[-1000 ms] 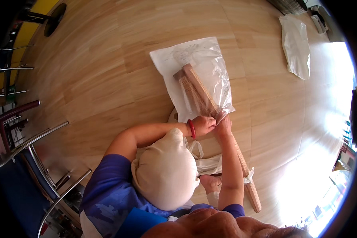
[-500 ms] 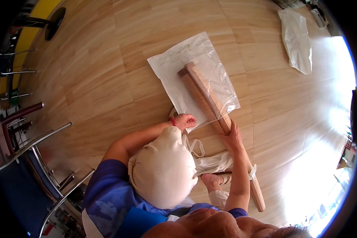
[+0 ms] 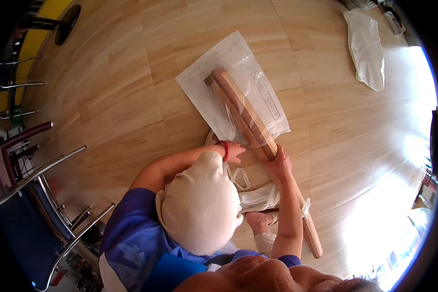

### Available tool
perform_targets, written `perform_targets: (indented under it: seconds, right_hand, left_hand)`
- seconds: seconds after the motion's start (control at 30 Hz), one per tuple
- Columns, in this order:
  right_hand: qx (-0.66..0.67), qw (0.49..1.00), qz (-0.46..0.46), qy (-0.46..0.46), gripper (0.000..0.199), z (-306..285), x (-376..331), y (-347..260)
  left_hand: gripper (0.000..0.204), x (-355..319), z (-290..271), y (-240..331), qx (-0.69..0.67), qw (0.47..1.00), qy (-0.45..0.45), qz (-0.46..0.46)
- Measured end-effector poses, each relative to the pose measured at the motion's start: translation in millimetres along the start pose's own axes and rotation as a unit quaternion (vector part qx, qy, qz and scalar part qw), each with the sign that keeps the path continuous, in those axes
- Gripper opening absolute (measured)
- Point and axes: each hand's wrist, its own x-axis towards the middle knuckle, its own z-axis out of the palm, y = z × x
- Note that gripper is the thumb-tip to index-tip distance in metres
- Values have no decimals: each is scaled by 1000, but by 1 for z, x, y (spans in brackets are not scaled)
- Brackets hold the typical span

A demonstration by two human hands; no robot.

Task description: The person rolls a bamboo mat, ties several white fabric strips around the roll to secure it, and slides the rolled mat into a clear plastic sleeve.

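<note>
Seems to be at the sleeving step: fitting a clear plastic bag (image 3: 199, 92) over two long brown bundles (image 3: 267, 153). Lying aslant on the wood-patterned floor (image 3: 336, 121), upper ends well inside the bag, lower part bare and stretching toward the lower right. Seen as a pair through the plastic; hard to tell whether alike in length, or whether rolled matting or solid wood. Bound lower down with a white tie (image 3: 305, 208), well outside the bag.

Grasped just below the bag's mouth by the right hand (image 3: 280, 163), fingers wrapped around the bare stretch. Matched on the other side by the left hand (image 3: 235, 152), just beside the mouth, fingers loosely spread and gripping nothing visible; cannot tell whether touching the plastic.

To go further, would probably call for a steady right-hand hold, a left-hand pinch on the rim of the mouth, and a gentle draw of the plastic down the length, without snagging on the bundle ends. Looks too short, judging by eye, to cover everything down to the tie and beyond.

Near the left wrist, a red bracelet (image 3: 226, 150). Between the forearms, white straps (image 3: 241, 179), crumpled white cloth (image 3: 259, 197) and a foot (image 3: 258, 220). Farther out, at upper right, a white plastic bag (image 3: 365, 51) flat on the floor; at far left, a dark blue chair (image 3: 29, 233) with metal tubing.
</note>
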Motion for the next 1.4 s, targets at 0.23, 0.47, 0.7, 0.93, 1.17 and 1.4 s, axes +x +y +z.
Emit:
perform_targets:
  seconds: [0.23,0.47,0.7,0.93,1.17,1.4]
  right_hand:
    - [46,999,-15,7,67,3,35,-37]
    - [59,998,-34,7,68,10,44,-40]
    - [226,969,-88,-35,72,0,37,-7]
    - [502,862,67,-12,53,-48,69,15]
    - [315,948,-47,1,48,-44,114,-48]
    - [35,989,-117,85,18,-52,115,-77]
  left_hand:
    - [62,-1,-2,3,32,998,-41,38]
    - [56,-21,-9,1,-53,996,13,64]
    - [28,-90,-11,-38,-638,682,293,-203]
    - [44,-110,-7,-72,-716,544,363,-245]
    - [49,-81,-26,-85,-762,519,354,-157]
    - [42,-83,-43,-112,-722,493,457,-164]
